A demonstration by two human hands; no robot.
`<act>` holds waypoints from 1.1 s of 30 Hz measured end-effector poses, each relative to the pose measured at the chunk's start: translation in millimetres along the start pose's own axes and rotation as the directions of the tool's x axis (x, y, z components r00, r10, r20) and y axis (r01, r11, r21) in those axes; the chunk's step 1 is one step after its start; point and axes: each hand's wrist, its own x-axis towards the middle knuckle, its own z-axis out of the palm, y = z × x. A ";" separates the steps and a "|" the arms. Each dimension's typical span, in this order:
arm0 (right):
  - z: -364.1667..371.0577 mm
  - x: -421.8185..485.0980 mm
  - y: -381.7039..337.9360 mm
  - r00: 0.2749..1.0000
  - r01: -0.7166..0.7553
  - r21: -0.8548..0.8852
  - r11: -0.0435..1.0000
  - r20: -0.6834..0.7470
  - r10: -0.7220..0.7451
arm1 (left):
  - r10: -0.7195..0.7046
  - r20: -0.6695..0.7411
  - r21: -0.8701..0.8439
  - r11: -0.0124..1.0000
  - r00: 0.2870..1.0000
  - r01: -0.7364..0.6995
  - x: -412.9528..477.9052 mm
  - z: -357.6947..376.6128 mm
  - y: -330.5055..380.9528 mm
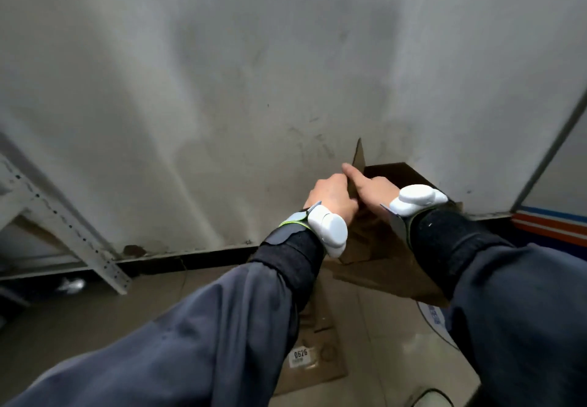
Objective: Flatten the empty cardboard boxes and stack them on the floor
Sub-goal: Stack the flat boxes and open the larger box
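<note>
while your hands are up at the wall, note what sits off to their left: a perforated metal shelf frame (79, 235) leaning low, well clear of your fingers. your left hand (333, 198) is curled shut on the edge of the cardboard box (381, 241), fingers hidden behind the panel, so you cannot tell how deep the grip goes. just beyond those fingers a raised flap (359, 155) points upward. your right hand (376, 189) lies touching the left, index finger stretched out along the flap's base, the other fingers folded on the box rim. the box is held up in front of the wall, open and not yet collapsed. to flatten it well, you'd likely want to part your hands to opposite corners and press the walls across each other instead of crushing them. below your wrists a flattened box (313, 352) lies on the floor (95, 327); that looks like the stack to add to.
</note>
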 end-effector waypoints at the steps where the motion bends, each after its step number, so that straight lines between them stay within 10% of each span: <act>1: 2.0 -4.2 -3.7 0.999 -0.020 0.127 0.992 0.029 0.017 | 0.002 -0.006 0.017 1.000 1.000 -0.002 -8.2 -2.6 0.8; 6: 4.9 -18.8 -4.4 1.000 0.023 0.081 0.996 -0.006 -0.023 | 0.056 0.028 0.098 0.993 0.998 -0.059 -41.5 -8.0 6.2; 10: -7.7 -8.8 7.6 0.999 -0.031 0.063 0.998 0.023 0.030 | 0.189 0.379 -0.440 0.898 0.906 -0.003 -50.7 -11.7 -16.3; 16: -14.6 -3.2 11.8 0.990 -0.035 0.131 0.991 -0.134 0.053 | -0.355 0.015 -0.339 0.878 0.935 0.339 -2.8 -29.8 -97.4; 20: -14.4 -2.8 5.9 0.993 0.010 0.218 0.976 -0.118 0.016 | -0.355 0.397 -0.670 0.519 0.847 0.531 -9.8 9.8 -124.7; 33: -11.9 -3.5 14.9 0.996 0.015 0.306 0.952 -0.089 0.013 | -0.134 0.430 -0.899 0.032 0.893 0.437 -34.7 72.4 -136.5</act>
